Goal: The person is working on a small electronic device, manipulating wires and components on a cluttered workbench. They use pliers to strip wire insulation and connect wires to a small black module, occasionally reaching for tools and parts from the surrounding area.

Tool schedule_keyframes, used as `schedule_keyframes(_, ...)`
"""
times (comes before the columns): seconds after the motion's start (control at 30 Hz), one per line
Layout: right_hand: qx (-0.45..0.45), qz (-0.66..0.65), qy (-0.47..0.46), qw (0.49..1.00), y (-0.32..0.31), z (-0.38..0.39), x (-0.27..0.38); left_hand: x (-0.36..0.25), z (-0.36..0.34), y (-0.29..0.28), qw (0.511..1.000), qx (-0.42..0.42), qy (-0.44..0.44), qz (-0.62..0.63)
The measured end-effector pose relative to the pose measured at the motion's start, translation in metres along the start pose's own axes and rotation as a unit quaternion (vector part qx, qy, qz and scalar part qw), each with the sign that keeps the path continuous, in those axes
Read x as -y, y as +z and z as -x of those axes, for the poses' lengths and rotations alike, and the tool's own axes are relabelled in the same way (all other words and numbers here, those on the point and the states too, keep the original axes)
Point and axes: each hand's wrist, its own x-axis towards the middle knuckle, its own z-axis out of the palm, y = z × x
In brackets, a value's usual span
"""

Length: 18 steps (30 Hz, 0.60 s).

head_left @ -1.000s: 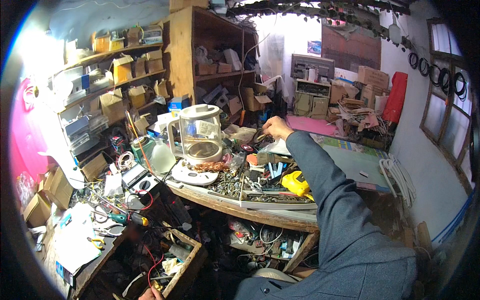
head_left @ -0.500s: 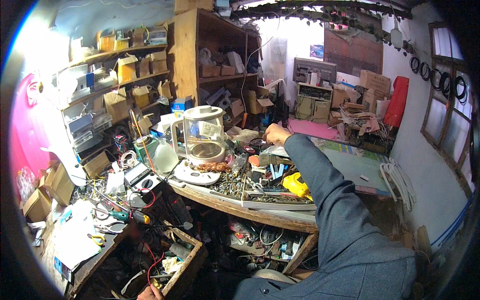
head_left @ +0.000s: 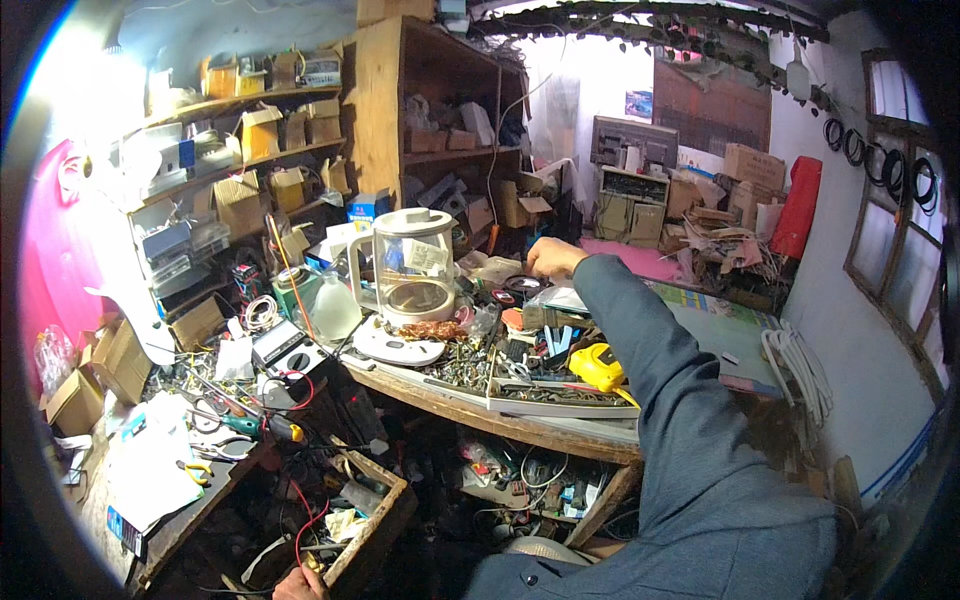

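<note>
My right hand (head_left: 553,259) reaches over the far part of the cluttered workbench, its fingers curled together. What they hold, if anything, is hidden. Just beside it lies a dark round ring-shaped object (head_left: 523,284). Nearer to me are a yellow tape measure (head_left: 597,368) and a shallow tray of small metal parts (head_left: 545,408). At the lower edge, my left hand (head_left: 302,584) is closed beside the wooden drawer (head_left: 376,515), partly cut off by the picture's edge. A small yellowish thing shows by its fingertips, too small to name.
A clear glass kettle (head_left: 412,265) stands on the bench, with a white kettle base (head_left: 398,342) before it. Left of these are a meter (head_left: 288,350) and a plastic bottle (head_left: 334,308). Pliers (head_left: 196,472) lie on the left-hand table. Coiled white tubing (head_left: 797,365) hangs at right.
My right hand has shifted slightly up and left over the bench. The whole view has moved a little; my left hand stays by the drawer.
</note>
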Motion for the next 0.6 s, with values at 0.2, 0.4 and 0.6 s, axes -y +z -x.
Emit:
schedule_keyframes(0.2, 0.192, -0.1, 0.057, 0.975, -0.022, -0.015, 0.024, -0.003, -0.002, 0.003, 1.0, -0.013, 0.013, 0.012)
schedule_keyframes(0.4, 0.078, 0.016, -0.073, 0.994, 0.011, -0.02, 0.094, 0.001, 0.001, -0.001, 1.0, -0.014, 0.003, 0.008)
schedule_keyframes(0.6, 0.081, 0.187, -0.053, 0.978, 0.071, -0.085, 0.052, -0.002, -0.007, 0.011, 1.0, -0.015, 0.016, 0.019)
